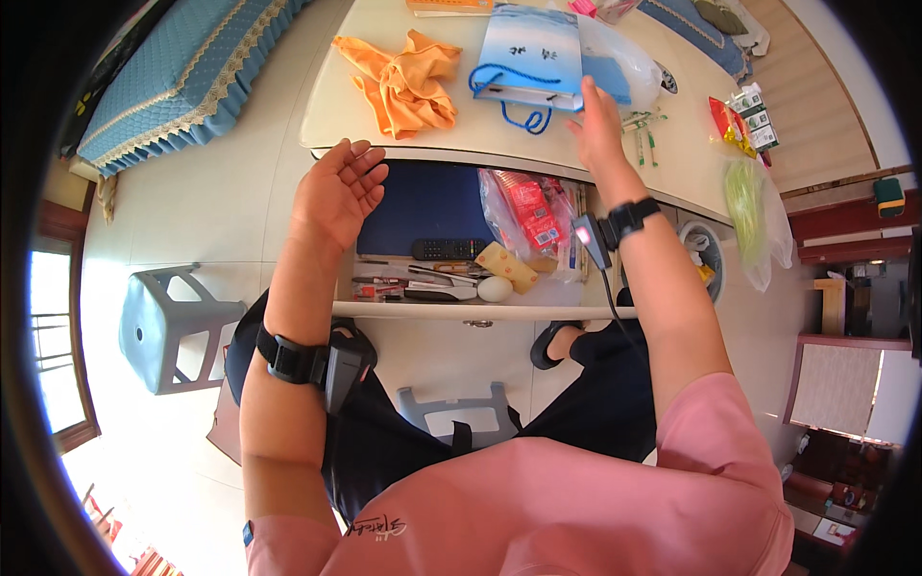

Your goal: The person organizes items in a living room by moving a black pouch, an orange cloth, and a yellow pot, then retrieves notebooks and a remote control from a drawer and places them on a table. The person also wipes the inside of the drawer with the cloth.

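Observation:
My left hand (pixel 342 187) hovers palm up at the left front edge of the white table (pixel 324 101), empty, its fingers loosely curled and apart. My right hand (pixel 601 133) is at the near right corner of a blue-and-white paper gift bag (pixel 533 36) lying on the tabletop; whether the fingers grip it or only touch it is unclear. Blue rope handles (pixel 529 119) trail from the bag's mouth towards me. Left of the bag lies a crumpled orange cloth (pixel 407 83). Below my hands, a drawer (pixel 418 309) stands pulled out.
The drawer holds a dark blue folder (pixel 418 209), a black remote control (pixel 448 249), a stapler (pixel 439 293), a white egg-shaped object (pixel 495 289) and a red package (pixel 533 209). Green-and-white packets (pixel 645 133) lie right of my hand. A grey plastic stool (pixel 173 327) stands left.

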{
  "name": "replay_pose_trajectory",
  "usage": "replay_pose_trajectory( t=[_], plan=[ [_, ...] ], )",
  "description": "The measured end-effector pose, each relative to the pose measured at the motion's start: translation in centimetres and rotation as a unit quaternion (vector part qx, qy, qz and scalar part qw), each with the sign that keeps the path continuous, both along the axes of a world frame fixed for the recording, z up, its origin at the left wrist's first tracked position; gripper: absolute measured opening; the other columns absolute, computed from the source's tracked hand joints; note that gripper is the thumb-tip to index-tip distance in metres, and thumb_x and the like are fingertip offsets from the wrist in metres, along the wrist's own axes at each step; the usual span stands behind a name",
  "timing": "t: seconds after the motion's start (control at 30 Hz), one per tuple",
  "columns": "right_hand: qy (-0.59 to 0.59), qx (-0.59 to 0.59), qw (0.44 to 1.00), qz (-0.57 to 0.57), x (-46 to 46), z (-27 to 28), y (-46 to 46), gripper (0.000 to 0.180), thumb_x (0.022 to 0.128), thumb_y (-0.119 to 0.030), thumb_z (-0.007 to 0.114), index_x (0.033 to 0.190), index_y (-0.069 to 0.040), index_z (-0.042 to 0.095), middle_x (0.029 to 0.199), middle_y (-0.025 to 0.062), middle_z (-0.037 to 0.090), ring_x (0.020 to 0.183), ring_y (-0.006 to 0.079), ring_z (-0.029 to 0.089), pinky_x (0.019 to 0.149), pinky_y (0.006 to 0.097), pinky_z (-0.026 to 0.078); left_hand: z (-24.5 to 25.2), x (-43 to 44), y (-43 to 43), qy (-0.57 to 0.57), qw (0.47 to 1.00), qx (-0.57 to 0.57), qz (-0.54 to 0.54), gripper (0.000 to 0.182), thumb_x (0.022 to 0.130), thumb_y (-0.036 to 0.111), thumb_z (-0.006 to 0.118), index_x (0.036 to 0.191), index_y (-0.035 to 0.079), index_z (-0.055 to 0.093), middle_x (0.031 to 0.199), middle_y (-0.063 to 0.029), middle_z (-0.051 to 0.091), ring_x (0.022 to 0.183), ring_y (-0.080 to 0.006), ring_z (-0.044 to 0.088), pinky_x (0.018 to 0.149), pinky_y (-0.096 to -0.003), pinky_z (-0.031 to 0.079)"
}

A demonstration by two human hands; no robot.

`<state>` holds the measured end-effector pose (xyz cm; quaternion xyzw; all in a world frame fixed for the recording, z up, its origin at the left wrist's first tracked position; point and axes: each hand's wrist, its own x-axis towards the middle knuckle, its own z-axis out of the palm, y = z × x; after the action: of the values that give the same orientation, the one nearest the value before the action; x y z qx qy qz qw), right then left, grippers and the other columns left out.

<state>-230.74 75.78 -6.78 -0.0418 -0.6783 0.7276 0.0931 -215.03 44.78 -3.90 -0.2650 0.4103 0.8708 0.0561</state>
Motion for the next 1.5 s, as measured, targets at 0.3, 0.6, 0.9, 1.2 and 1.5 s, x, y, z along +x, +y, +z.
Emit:
replay_pose_trajectory(
  t=[0.3,0.6,0.9,1.2,1.5],
  plan=[
    [-0.035,0.706,0.706,0.053,9.3,-12.5,6.2,0.097,0.063,-0.045,0.077,0.136,-0.005,0.027,0.128,0.0229,0.046,0.107,0.0335,0.055,0.093,0.0414,0.042,0.2,0.3,1.8,-0.025,0.999,-0.025,-0.015,0.026,0.094,0.026,0.049,0.107,0.004,0.055,0.096,-0.0060,0.064,0.080,-0.0168,0.060,0.068,-0.0295,0.048],
    [-0.228,0.423,0.821,0.309,8.3,-12.2,4.9,0.019,0.071,-0.013,0.061,0.078,0.004,0.063,0.074,0.0188,0.065,0.074,0.0343,0.064,0.068,0.0379,0.049,-0.4,-0.5,2.7,-0.025,0.999,-0.031,-0.032,0.028,0.093,0.027,0.049,0.108,0.005,0.055,0.097,-0.0060,0.064,0.080,-0.0165,0.060,0.068,-0.0296,0.048],
    [-0.374,0.185,0.762,0.495,9.5,5.1,7.4,0.022,0.068,-0.004,0.062,0.087,0.007,0.065,0.076,0.0086,0.065,0.065,0.0139,0.060,0.061,0.0273,0.049,-0.4,0.0,2.8,-0.015,0.998,-0.025,-0.054,0.028,0.093,0.029,0.049,0.108,0.006,0.056,0.098,-0.0052,0.064,0.082,-0.0160,0.060,0.068,-0.0289,0.048],
    [-0.140,0.047,0.940,0.308,2.1,14.8,9.8,0.041,0.078,-0.016,0.061,0.111,0.007,0.056,0.095,0.0116,0.066,0.082,0.0194,0.065,0.077,0.0331,0.052,-0.1,0.0,2.8,-0.013,0.998,-0.025,-0.056,0.031,0.093,0.030,0.048,0.111,0.005,0.056,0.101,-0.0058,0.063,0.084,-0.0164,0.060,0.069,-0.0291,0.048],
    [0.188,0.498,0.839,-0.115,-2.2,5.3,7.6,0.036,0.082,-0.024,0.063,0.105,0.003,0.055,0.096,0.0172,0.059,0.089,0.0327,0.056,0.081,0.0424,0.045,-0.3,-0.3,2.8,-0.017,0.998,-0.025,-0.054,0.030,0.093,0.029,0.050,0.110,0.005,0.056,0.099,-0.0058,0.063,0.082,-0.0162,0.060,0.068,-0.0284,0.048]
  ],
)
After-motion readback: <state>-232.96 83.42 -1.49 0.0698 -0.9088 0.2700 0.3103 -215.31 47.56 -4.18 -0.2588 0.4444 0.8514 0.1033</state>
